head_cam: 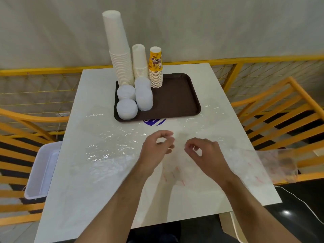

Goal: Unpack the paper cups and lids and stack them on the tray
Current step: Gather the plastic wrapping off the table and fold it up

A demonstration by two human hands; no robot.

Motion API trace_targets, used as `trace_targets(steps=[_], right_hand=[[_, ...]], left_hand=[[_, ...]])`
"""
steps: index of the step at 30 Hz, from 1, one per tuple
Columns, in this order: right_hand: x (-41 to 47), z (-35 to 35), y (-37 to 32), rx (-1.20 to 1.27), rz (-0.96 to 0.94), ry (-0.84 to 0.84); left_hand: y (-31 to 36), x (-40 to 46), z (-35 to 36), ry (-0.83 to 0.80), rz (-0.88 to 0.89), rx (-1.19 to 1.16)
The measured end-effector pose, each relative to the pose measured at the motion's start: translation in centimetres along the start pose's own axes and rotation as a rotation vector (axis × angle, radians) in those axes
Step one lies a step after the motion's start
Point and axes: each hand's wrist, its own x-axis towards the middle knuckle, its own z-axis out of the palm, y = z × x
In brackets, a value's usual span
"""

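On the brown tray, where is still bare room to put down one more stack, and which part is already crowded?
The tray is bare on its right half, from the yellow printed cups to the right rim. The left half is crowded: two white cup stacks at the back and the lid stacks in front, close together.

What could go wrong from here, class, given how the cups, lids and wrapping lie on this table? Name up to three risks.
1. The tallest white cup stack leans on the tray; a knock to the table could topple it.
2. Clear plastic wrap spreads right up to the tray edge; if either hand drags it, the lid stacks might shift.
3. The printed bag that the right hand and left hand handle overhangs the table edge and may slide off.
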Motion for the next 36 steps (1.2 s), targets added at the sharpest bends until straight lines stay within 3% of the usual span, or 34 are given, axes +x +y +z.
trace_targets(steps=[3, 5, 15, 19, 21, 26, 32, 36], right_hand=[[1.3, -1.9, -1.5, 0.072, 0.024, -0.027], [2.3, -2.7, -2.5, 0.082, 0.008, -0.044], [5.3, -3.9, -7.4, 0.272, -0.088, -0.068], [6.6, -3.5, -8.9, 0.369, -0.084, -0.104], [7.1, -3.3, -9.9, 0.413, -0.079, -0.114], [8.6, -3.0, -12.9, 0.472, -0.035, -0.142], [9.4, -4.1, -14.5, 0.652, 0.044, -0.326], [7.7, -5.0, -12.6, 0.390, 0.086, -0.501]], left_hand=[[1.4, -0.5, -1.4, -0.155, 0.047, 0.121], [2.0, -0.8, -2.3, -0.164, 0.097, 0.227], [4.9, -1.5, -7.3, 0.068, 0.274, 0.297], [6.6, -2.5, -9.4, 0.092, 0.260, 0.277], [7.4, -3.4, -10.3, 0.008, 0.175, 0.202], [7.8, -3.9, -11.9, -0.242, 0.079, 0.378], [8.1, -4.0, -14.7, -0.180, 0.175, 0.157], [7.8, -4.1, -18.4, -0.109, 0.197, -0.054]])
